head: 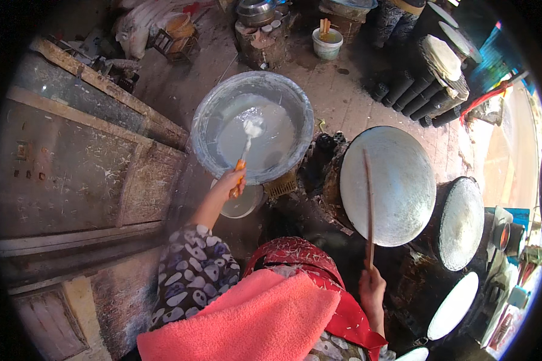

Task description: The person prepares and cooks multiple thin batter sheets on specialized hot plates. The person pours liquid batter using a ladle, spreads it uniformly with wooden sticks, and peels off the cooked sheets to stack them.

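My left hand [231, 182] grips the orange handle of a ladle [246, 149]. The ladle's white-coated bowl sits in the pale, runny batter [275, 131] inside a large grey basin [202, 135]. In my right hand [372, 286] is a long, thin wooden stick [369, 212]. It reaches across a big round griddle [402, 180], whose surface is pale and whitish. Whether the stick touches the griddle or hovers just over it, I cannot tell. A second, smaller pale container [240, 205] stands under the basin's near edge, partly hidden by my left hand.
More round griddles [461, 223] curve along my right side. Ahead right, black cylinders [399, 88] lie beside a stack of pale flat sheets [442, 58]. A white bucket [328, 45] stands on the brick floor ahead. Wooden boards [63, 167] line my left. A person's legs [395, 22] show at the back.
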`<state>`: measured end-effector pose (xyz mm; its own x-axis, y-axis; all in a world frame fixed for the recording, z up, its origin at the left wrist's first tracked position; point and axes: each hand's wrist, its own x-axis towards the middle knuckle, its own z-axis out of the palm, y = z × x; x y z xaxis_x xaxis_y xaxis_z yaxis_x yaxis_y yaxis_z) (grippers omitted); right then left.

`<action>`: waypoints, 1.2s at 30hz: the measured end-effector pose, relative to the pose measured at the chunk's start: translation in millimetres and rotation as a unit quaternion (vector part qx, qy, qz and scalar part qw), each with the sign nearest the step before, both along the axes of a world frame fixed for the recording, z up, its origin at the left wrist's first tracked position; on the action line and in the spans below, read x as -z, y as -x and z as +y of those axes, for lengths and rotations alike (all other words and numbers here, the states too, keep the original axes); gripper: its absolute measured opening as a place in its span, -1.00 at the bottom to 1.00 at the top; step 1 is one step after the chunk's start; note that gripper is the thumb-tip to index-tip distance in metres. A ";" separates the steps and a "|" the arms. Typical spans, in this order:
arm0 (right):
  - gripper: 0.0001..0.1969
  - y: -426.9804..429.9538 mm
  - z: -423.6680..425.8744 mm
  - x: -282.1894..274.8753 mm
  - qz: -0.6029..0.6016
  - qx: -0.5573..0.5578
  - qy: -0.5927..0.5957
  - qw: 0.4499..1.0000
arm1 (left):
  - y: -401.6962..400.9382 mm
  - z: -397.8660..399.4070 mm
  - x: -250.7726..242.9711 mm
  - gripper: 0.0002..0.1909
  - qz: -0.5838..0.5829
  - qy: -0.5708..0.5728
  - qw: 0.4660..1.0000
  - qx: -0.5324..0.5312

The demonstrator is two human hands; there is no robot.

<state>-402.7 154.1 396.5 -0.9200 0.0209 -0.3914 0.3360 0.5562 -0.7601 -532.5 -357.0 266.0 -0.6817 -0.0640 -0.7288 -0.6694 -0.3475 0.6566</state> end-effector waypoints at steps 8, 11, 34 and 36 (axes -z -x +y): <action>-0.73 139.3 -169.3 59.1 -0.227 -0.042 0.245 0.941 | 92.1 -11.1 -9.4 -0.70 -0.017 0.352 0.917 0.186; -0.72 166.3 -231.1 79.0 -0.258 -0.027 0.296 0.919 | 101.8 -59.3 18.2 -0.73 0.048 0.564 0.782 0.260; -0.79 114.7 -383.1 96.3 -0.279 0.194 0.319 0.885 | 40.9 -63.5 61.5 -0.73 -0.174 -0.216 0.950 0.140; -0.79 118.3 -381.9 85.3 -0.256 0.200 0.331 0.886 | 47.8 -71.7 45.4 -0.74 -0.167 -0.261 0.946 0.091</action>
